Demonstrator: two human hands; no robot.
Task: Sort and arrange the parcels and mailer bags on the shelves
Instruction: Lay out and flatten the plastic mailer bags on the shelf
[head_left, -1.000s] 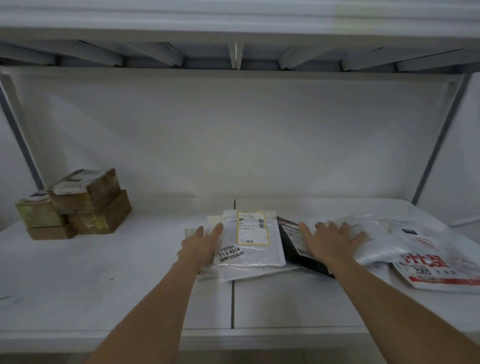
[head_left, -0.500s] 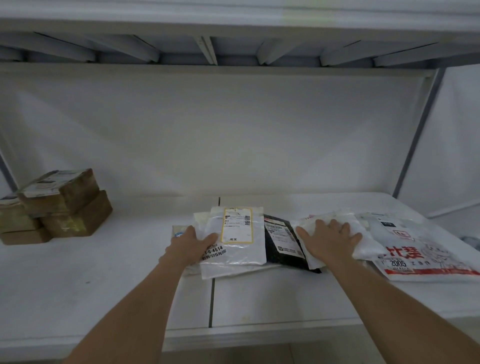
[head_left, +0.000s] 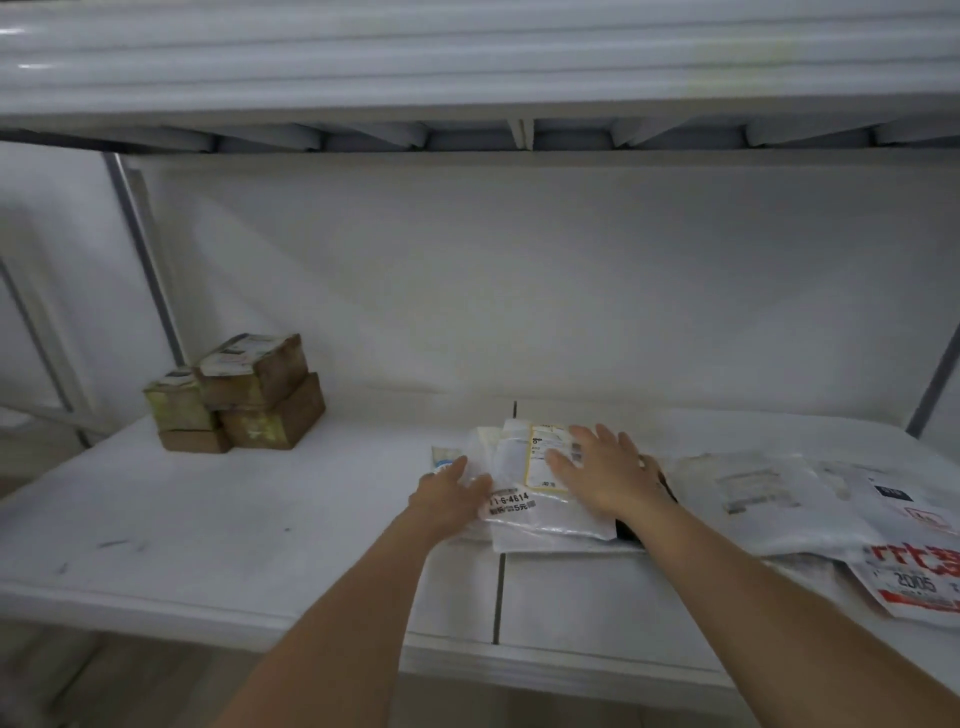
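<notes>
While both arms reached over the white shelf (head_left: 260, 525), the right hand (head_left: 605, 475) lay flat w/ fingers spread on the clear mailer bag (head_left: 535, 499), covering part of its yellow-edged label (head_left: 540, 460). Left hand (head_left: 449, 493) rested open against that bag's left edge, fingers straight, thumb on the plastic. Bag sat on top of a small pile at mid-shelf, over the seam btwn the two shelf boards. A black mailer (head_left: 652, 475) poked out under the right wrist, mostly hidden. To the right, just beside the pile, lay a white mailer bag (head_left: 758, 493) and, at the frame edge, one w/ red print (head_left: 914, 577). Well apart at back left stood a stack of brown cardboard parcels (head_left: 244, 395), four boxes.
</notes>
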